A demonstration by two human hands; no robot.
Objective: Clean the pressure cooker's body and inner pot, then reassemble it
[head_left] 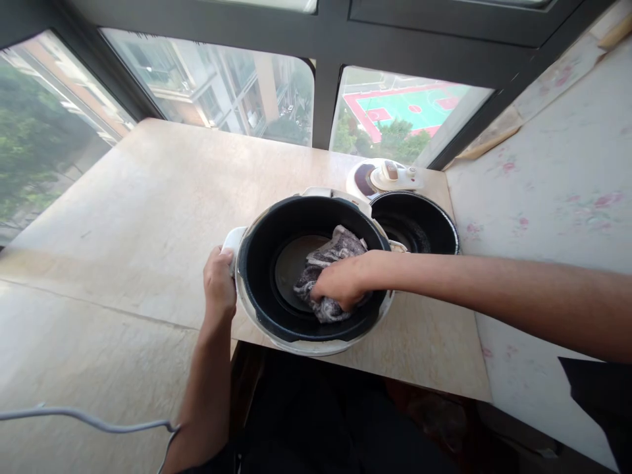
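Note:
A white electric cooker (276, 329) with a black inside stands tilted toward me at the front edge of a beige counter (148, 217). My left hand (219, 283) grips the cooker's white side handle. My right hand (340, 282) reaches inside and presses a grey mottled cloth (336, 253) against the dark bottom and wall. Part of the cloth is hidden under my fingers.
Behind the cooker sits a black inner pot (419, 224) and a white lid with a knob (390, 176). A floral-papered wall (553, 197) rises on the right. Windows line the back. A white cord (89, 420) runs across the lower left.

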